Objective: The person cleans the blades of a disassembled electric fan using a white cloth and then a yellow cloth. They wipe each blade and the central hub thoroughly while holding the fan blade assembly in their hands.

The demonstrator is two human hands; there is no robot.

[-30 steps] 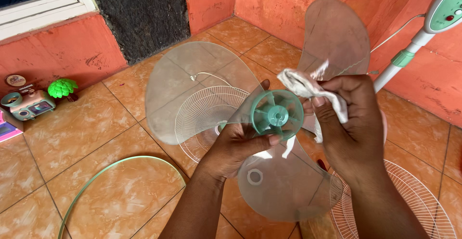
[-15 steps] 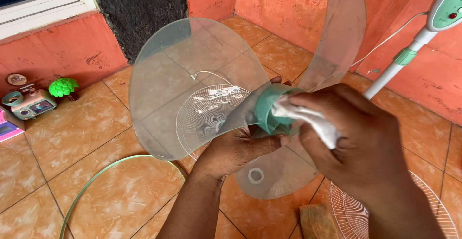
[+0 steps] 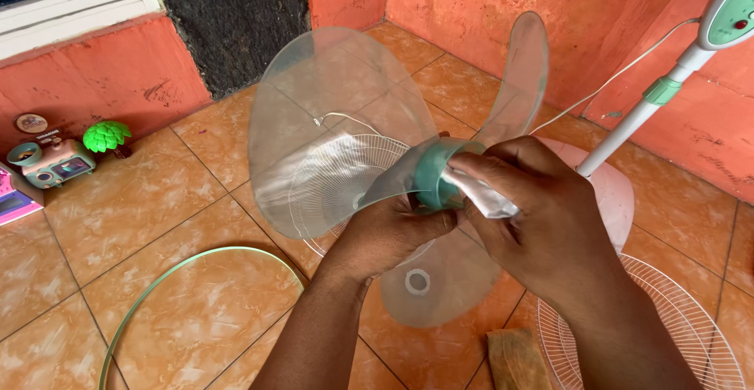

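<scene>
A clear plastic fan blade [image 3: 330, 123] with three paddles and a green hub [image 3: 432, 174] is held up over the tiled floor. My left hand [image 3: 389, 233] grips it from below at the hub. My right hand [image 3: 538, 229] holds a white cloth [image 3: 479, 194] and presses it into the hub's hollow. The blade is tilted, its hub facing right towards my right hand.
A white wire fan grille [image 3: 334, 182] lies on the floor behind the blade, and another grille [image 3: 691, 335] lies at lower right. A green ring [image 3: 169, 276] lies at lower left. The fan's white stand [image 3: 652, 103] rises at right. Toys [image 3: 59, 158] sit by the wall.
The blade has turned from hub facing me to hub facing right. My right hand has pushed the cloth from the blade's edge into the hub and keeps rubbing there.
</scene>
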